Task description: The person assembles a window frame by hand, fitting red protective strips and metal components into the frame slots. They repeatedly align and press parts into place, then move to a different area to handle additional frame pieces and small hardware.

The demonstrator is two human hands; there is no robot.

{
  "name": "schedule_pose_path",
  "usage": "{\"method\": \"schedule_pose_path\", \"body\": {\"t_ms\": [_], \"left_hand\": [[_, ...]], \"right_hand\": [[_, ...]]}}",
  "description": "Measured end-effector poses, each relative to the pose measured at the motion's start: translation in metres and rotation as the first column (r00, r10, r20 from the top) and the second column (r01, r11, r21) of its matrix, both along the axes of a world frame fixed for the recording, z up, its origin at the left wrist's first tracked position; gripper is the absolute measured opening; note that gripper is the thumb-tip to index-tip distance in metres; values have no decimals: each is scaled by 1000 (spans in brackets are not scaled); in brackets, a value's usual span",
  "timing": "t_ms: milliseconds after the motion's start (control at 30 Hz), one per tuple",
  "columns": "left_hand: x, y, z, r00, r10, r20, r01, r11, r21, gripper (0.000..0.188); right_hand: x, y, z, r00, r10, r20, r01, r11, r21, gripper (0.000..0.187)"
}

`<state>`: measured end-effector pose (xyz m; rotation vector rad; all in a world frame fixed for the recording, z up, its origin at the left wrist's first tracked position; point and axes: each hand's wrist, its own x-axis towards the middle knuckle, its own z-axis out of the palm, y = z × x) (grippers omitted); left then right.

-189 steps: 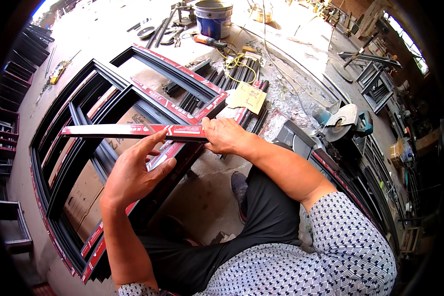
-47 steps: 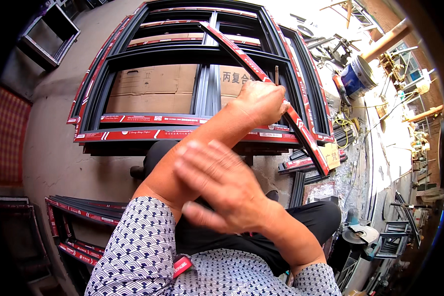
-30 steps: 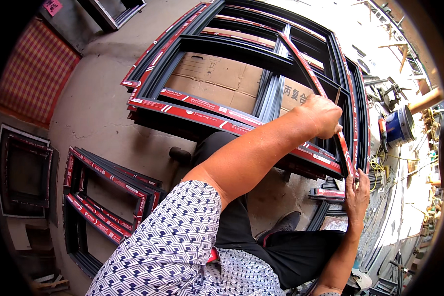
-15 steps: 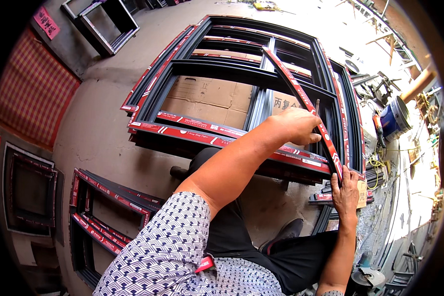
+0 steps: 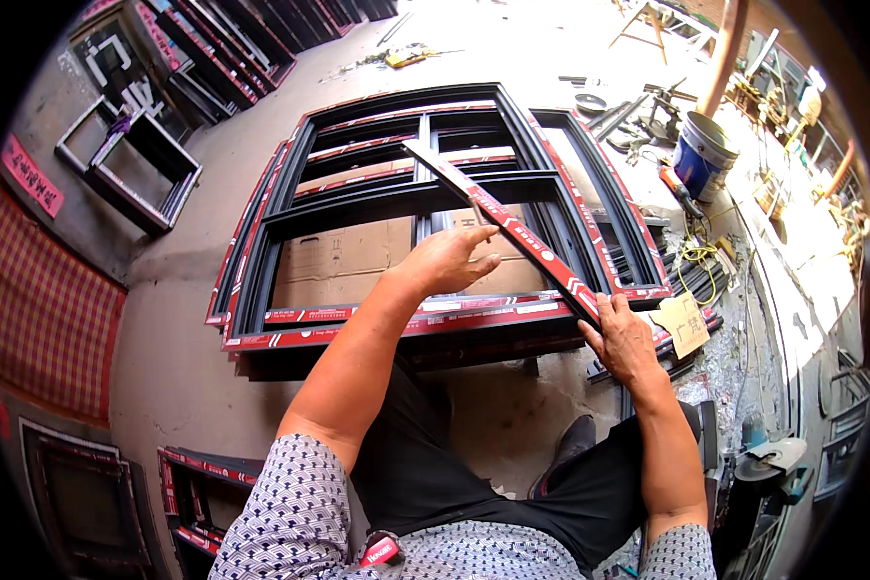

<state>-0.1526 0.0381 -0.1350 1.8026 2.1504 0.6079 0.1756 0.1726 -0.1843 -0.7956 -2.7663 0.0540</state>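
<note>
A long dark profile bar [image 5: 522, 235] with a red and white label strip lies slantwise over a stack of dark window frames [image 5: 358, 193]. My right hand [image 5: 625, 340] is closed round its near end, close to the stack's near right corner. Beside the bar's middle is my left hand [image 5: 449, 261], its fingertips at the bar's edge and its thumb apart. A thin stick [image 5: 478, 214], too small to name, pokes up from the left fingers. Brown cardboard [image 5: 343, 261] shows through the top frame's opening.
Right of the stack stand a white and blue bucket [image 5: 704, 155], a yellow cord [image 5: 698, 266] and a torn cardboard piece [image 5: 681, 324]. More frames [image 5: 198, 493] are at the lower left. A yellow tool [image 5: 406, 56] lies on the far floor.
My view has shifted, so the stack sits lower and further left. My left hand has moved back along the bar, and its thumb has come away from it. The right hand keeps the near end.
</note>
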Motion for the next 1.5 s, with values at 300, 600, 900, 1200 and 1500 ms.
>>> {"method": "schedule_pose_path", "body": {"t_ms": [300,600,900,1200,1500], "left_hand": [[-26,-40,-37,955,133,264,-206,941,270,44],[-19,-32,-42,941,131,312,-246,898,366,31],[-2,-20,-37,958,106,265,-214,880,423,17],[22,-1,-39,913,-39,405,-139,906,401,13],[42,8,-47,661,-255,706,-25,932,360,23]], "right_hand": [[6,16,-1,994,111,-14,-112,993,-37,53],[9,12,15,997,12,70,-5,996,-92,50],[-16,14,31,928,193,-320,-200,980,10,35],[-66,-26,17,785,251,-566,-367,925,-98,37],[-93,-30,-3,630,299,-716,-434,901,-6,44]]}}
